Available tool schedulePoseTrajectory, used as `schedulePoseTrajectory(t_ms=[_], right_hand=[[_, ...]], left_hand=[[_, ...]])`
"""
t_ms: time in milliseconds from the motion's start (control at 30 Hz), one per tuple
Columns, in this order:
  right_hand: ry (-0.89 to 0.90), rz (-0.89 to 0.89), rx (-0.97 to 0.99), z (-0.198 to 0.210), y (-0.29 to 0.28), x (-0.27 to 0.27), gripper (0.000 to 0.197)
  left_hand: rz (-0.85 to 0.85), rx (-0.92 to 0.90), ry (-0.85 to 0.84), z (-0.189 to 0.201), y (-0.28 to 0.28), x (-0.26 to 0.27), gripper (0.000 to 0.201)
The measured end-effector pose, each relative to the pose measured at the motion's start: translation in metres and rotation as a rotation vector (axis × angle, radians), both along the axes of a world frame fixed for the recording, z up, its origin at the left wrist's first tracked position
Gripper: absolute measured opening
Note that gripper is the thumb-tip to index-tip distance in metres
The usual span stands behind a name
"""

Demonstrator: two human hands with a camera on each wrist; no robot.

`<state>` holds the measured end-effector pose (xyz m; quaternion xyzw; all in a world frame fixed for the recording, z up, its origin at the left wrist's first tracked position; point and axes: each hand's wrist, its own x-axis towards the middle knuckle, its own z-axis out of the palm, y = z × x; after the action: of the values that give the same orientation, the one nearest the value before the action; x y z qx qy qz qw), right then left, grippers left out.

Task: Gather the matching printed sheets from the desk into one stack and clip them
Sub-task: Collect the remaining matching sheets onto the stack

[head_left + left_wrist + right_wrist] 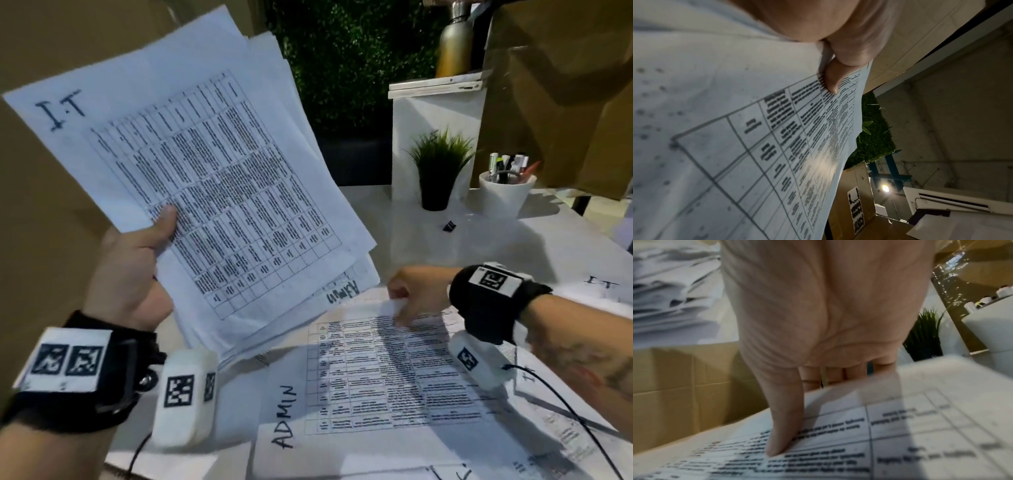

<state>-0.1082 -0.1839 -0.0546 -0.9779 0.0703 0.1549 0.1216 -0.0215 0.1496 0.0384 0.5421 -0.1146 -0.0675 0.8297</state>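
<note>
Left hand (132,274): bare, with a broad black wrist strap (85,401) carrying a white plate printed with two square black-and-white markers and a metal screw at its edge; below it hangs a rounded white camera housing (185,397) bearing further square markers, with a thin black cable leaving its base. Right hand (416,291): bare, with a matching black strap (489,308), one white marker plate, a white housing (479,363) with one marker, and a black cable (565,407). Forearms unsleeved; the right forearm shows a blurred dark pattern
</note>
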Motion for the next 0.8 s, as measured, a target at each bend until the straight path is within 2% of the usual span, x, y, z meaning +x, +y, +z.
schedulePoseTrajectory(t_ms=[100,133,167,200,267,300,367,467,533,600,733,800], right_hand=[[-0.086,0.007,0.007,0.004,-0.009,-0.004,0.024],[-0.160,-0.015,0.031,0.007,-0.013,-0.006,0.021],[-0.264,-0.059,0.119,0.014,-0.015,-0.010,0.020],[-0.377,-0.122,0.262,0.019,-0.019,-0.014,0.027],[-0.585,-0.225,0.659,0.031,-0.021,-0.022,0.056],[-0.662,-0.253,0.826,0.036,-0.021,-0.026,0.061],[-0.733,-0.284,1.113,0.041,-0.016,-0.031,0.052],[-0.757,-0.303,1.443,0.048,-0.002,-0.036,0.033],[-0.747,-0.287,1.552,0.052,0.012,-0.038,0.021],[-0.732,-0.287,1.610,0.052,0.026,-0.039,0.017],[-0.610,-0.338,1.662,0.039,0.044,-0.040,0.024],[-0.528,-0.414,1.659,0.030,0.047,-0.041,0.034]], left_hand=[[0.010,-0.072,0.030,-0.003,0.006,0.002,0.069],[0.018,-0.094,0.004,-0.003,0.004,0.000,0.072],[0.026,-0.111,-0.029,-0.004,0.004,0.000,0.066],[0.018,-0.127,-0.060,-0.004,0.003,0.000,0.057],[-0.025,-0.114,-0.060,-0.008,-0.001,0.000,0.050],[-0.058,-0.102,-0.048,-0.010,-0.004,-0.002,0.051],[-0.083,-0.082,-0.003,-0.013,-0.011,-0.004,0.051],[-0.114,-0.046,0.048,-0.016,-0.026,-0.008,0.037],[-0.145,-0.029,0.102,-0.018,-0.033,-0.011,0.029],[-0.170,-0.011,0.145,-0.022,-0.037,-0.009,0.029],[-0.185,-0.040,0.161,-0.027,-0.041,-0.013,0.042],[-0.200,-0.024,0.157,-0.030,-0.039,-0.016,0.034]])
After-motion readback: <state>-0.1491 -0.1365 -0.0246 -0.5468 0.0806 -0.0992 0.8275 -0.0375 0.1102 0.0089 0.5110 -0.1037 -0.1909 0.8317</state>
